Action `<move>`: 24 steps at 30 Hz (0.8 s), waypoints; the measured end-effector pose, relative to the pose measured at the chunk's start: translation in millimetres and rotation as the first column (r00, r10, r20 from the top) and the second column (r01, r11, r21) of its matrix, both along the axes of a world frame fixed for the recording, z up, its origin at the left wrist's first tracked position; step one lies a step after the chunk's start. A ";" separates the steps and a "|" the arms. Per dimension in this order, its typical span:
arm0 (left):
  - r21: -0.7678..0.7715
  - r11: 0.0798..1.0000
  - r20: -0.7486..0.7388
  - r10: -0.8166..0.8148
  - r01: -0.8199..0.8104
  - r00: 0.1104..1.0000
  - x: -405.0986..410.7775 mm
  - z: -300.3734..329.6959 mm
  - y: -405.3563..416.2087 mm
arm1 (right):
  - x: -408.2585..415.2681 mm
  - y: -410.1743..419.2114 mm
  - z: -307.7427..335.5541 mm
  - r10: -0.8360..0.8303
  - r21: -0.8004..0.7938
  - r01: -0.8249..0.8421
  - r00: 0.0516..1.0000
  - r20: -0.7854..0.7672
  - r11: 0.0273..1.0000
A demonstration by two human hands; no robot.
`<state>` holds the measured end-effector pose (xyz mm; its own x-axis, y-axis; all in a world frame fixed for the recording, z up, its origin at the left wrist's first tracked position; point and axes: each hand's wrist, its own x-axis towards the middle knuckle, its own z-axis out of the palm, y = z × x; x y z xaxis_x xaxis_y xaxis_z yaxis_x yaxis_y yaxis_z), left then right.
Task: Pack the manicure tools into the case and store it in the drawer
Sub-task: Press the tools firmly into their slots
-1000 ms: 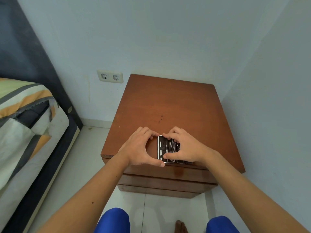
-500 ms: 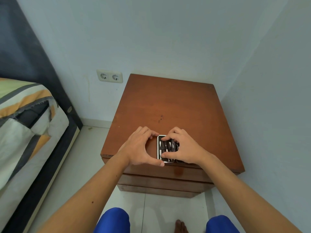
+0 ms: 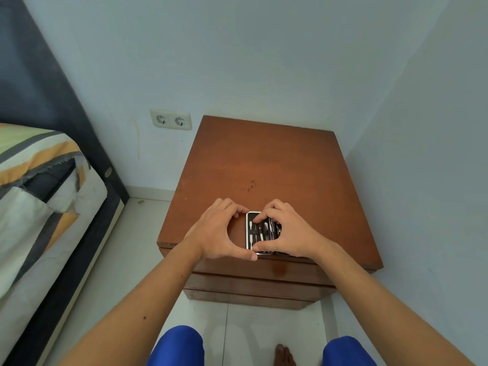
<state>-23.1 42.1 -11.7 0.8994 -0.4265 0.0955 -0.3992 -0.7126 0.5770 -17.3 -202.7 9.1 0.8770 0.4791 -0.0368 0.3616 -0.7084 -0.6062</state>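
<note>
We look down on a brown wooden nightstand (image 3: 264,165) tucked into the room's corner, and right at its near edge lies the manicure case (image 3: 260,233), open, its dark lining showing a row of pale-handled tools (image 3: 257,229) strapped inside. The left hand (image 3: 217,231) curves around the case's left side, fingertips at the far corner and thumb reaching along the near edge, so it grips the case there. The right hand (image 3: 289,232) covers the right half, fingers arched over the tools and thumb pressed at the near rim (whether it pinches a single tool we cannot tell). Below the top, the drawer fronts (image 3: 253,283) sit closed. Left of the nightstand, a double wall socket (image 3: 171,119) sits low on the wall, and a bed with striped bedding (image 3: 39,186) fills the left side. Blue shorts (image 3: 177,347) show at the near edge.
</note>
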 end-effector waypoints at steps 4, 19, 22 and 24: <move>-0.002 1.000 0.006 0.001 -0.001 1.000 -0.6 0.0 0.2 | -6.5 -7.3 2.2 -0.113 0.168 0.108 0.993 0.025 0.980; 0.002 1.000 -0.010 0.009 -0.009 1.000 -0.3 -1.1 0.3 | -15.8 -61.4 -12.0 -0.335 0.028 0.336 0.941 -0.039 0.941; 0.002 1.000 -0.008 0.007 -0.007 1.000 -0.2 -1.6 0.6 | -14.2 -61.5 -10.7 -0.325 0.038 0.327 0.945 -0.043 0.944; -0.001 1.000 -0.008 0.008 -0.008 1.000 -0.2 -2.1 0.3 | -14.7 -60.8 -9.8 -0.320 0.047 0.321 0.947 -0.037 0.946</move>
